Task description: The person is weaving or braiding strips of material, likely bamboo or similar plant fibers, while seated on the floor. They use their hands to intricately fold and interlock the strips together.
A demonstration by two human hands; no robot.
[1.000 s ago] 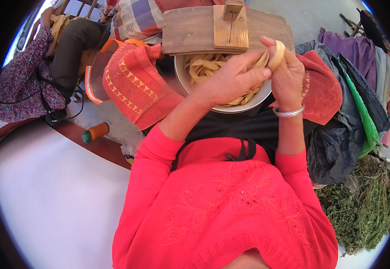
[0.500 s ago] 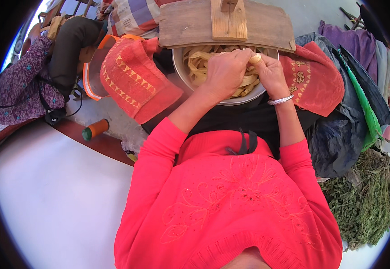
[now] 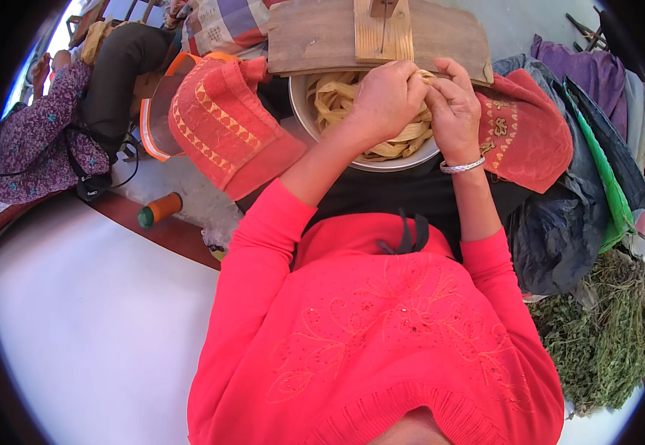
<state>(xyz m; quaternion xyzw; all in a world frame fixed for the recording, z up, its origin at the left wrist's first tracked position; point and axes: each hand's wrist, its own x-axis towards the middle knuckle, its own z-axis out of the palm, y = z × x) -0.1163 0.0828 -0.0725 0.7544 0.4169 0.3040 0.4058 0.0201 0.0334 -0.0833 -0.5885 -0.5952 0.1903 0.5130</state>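
Observation:
Pale tan, flat flexible strips point(image 3: 331, 98) lie coiled in a round metal basin point(image 3: 298, 109) in front of me. Over the basin my left hand point(image 3: 389, 101) is closed, its thumb and fingertips pinching one tan strip. Close against it, my right hand point(image 3: 454, 119) grips the same strip between thumb and bent fingers, with its index finger raised. Their fingertips nearly meet and partly hide the strip. A silvery bracelet point(image 3: 462, 167) circles my right wrist. At the basin's far side sits a brown wooden board point(image 3: 311, 37) with a paler wooden block point(image 3: 383, 33) on it.
Red patterned cloths point(image 3: 219, 130) point(image 3: 524, 137) drape on both sides of the basin. Another person's purple sleeve point(image 3: 44, 137) shows at far left. An orange-and-green spool point(image 3: 161, 210) lies at left. Dark plastic bags point(image 3: 552, 237) and dried plants point(image 3: 604, 334) are at right.
Both hands have shifted slightly up and stay together on the strip. My right index finger has lifted, and the thick fold of strip between the hands shows less.

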